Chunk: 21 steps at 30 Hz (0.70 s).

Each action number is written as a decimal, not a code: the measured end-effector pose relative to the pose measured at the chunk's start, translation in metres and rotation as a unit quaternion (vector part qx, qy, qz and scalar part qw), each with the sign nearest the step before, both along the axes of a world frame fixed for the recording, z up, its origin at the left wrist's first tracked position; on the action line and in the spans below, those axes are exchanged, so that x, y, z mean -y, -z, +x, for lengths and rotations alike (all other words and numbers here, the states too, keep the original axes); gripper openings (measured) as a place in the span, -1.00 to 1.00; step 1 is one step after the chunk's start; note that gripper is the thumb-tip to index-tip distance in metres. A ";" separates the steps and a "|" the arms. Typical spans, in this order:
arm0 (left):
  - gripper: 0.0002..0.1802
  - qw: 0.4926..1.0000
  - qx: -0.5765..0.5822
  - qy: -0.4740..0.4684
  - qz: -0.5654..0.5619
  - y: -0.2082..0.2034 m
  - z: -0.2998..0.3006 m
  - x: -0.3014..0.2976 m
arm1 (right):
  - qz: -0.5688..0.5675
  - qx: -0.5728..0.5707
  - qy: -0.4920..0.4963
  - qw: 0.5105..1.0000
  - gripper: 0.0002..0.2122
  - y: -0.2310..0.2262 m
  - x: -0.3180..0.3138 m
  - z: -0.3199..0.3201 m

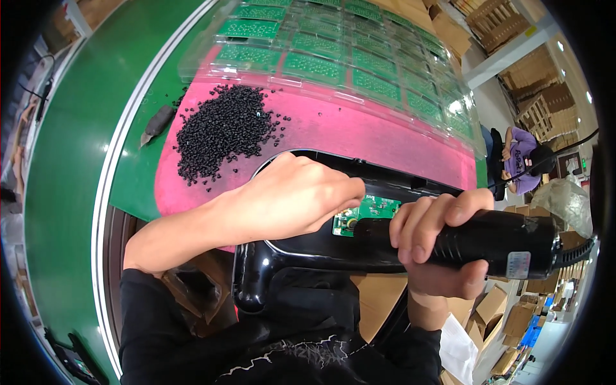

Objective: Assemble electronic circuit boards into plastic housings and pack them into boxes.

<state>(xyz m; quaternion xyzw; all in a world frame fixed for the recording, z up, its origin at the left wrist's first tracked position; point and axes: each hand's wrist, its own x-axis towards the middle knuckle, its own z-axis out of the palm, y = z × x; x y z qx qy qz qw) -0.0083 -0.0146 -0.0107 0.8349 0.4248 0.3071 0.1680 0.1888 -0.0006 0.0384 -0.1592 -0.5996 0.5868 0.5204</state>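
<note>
My right hand (443, 240) is wrapped round a black electric screwdriver (513, 240), its body lying sideways and its narrow end pointing left. That end sits over a green circuit board (378, 206) inside a glossy black plastic housing (308, 256). Over the housing, just left of the board, my left hand (308, 192) is closed with its fingers curled together beside the screwdriver's end. What those fingers hold, if anything, is hidden beneath the hand. The screwdriver's tip is hard to make out. Part of the housing overlaps the pink mat's front edge.
A heap of small black screws (221, 128) lies on the pink mat (314, 122). Behind it, clear plastic trays (340, 90) hold several green circuit boards. A dark object (158, 123) rests on the green table (64, 160). Another person (523, 157) is at the far right, near cardboard boxes.
</note>
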 end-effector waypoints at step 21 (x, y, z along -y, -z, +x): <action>-0.87 0.998 0.062 0.015 0.008 0.006 -0.005 0.004 | -0.002 0.045 0.007 0.999 -0.45 0.004 0.010 -0.020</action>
